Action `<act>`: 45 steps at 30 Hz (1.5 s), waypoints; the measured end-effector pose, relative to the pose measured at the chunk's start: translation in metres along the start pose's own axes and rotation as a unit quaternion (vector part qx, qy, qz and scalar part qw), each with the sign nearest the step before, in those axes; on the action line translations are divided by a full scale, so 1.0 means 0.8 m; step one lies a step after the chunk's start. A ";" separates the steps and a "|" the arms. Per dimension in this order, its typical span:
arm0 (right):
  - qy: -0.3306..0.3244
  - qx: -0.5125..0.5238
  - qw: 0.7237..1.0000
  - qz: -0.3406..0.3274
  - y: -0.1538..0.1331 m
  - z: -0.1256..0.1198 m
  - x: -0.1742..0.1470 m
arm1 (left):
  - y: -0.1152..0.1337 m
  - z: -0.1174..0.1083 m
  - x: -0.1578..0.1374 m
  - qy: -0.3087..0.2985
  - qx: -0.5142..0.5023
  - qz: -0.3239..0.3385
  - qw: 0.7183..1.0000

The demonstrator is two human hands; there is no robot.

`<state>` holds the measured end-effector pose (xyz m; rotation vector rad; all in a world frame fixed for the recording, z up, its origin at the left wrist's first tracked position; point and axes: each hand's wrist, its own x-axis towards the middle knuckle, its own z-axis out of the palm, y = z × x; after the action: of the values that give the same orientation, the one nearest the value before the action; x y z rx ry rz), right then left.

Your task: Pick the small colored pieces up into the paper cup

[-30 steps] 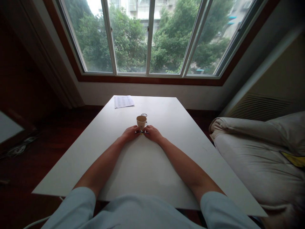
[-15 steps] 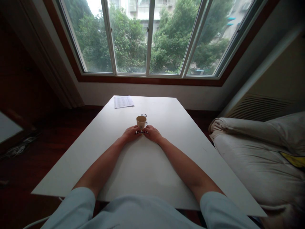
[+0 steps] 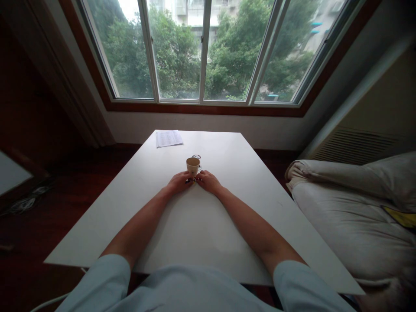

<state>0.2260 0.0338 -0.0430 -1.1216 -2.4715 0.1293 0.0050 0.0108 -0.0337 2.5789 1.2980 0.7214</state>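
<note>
A small cream-coloured cup (image 3: 193, 166) stands upright on the white table (image 3: 198, 242), its handle to the right. Just on the near side of it, my left hand (image 3: 178, 182) and my right hand (image 3: 209, 182) come close together, fingers curled and fingertips pinched. Between the fingertips show small dark bits (image 3: 189, 180), too small and partly covered for me to name. Both forearms reach forward over the tabletop. Behind the cup lies a thin dark loop (image 3: 196, 156), like a wire or cord; the cup hides part of it.
Printed sheets of paper (image 3: 169, 138) lie at the table's far left corner. Beyond the table is a wide window (image 3: 201, 52). To the right stands a sofa with a pale cover (image 3: 344, 216). Coiled cables (image 3: 24, 203) rest on the dark floor at the left.
The fingertips have shifted very slightly around the small dark bits. Cup, loop, papers and both arms stay practically where they were.
</note>
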 end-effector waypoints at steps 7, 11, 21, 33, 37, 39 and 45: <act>-0.017 -0.007 1.000 0.019 -0.001 -0.005 -0.001 | -0.001 -0.001 0.000 0.009 0.025 -0.008 1.000; -0.016 -0.023 0.999 0.028 -0.001 -0.006 -0.001 | -0.001 -0.001 -0.001 0.005 0.018 0.003 1.000; -0.005 -0.014 1.000 0.024 -0.003 -0.008 0.000 | 0.001 0.000 -0.001 0.002 0.009 0.013 1.000; -0.011 -0.063 0.994 0.087 -0.003 -0.017 -0.006 | -0.001 0.000 -0.002 -0.002 0.016 0.008 1.000; -0.026 -0.060 0.995 0.079 -0.003 -0.017 -0.006 | -0.002 0.000 -0.001 -0.004 0.015 0.008 1.000; -0.033 -0.048 0.997 0.057 -0.003 -0.016 -0.005 | -0.002 0.001 -0.001 -0.003 0.016 0.012 1.000; -0.035 -0.026 0.999 0.020 -0.003 -0.014 -0.002 | -0.001 0.003 0.000 0.003 0.018 0.012 1.000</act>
<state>0.2299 0.0297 -0.0326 -1.2083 -2.5274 0.1185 0.0055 0.0115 -0.0358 2.6271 1.2949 0.7170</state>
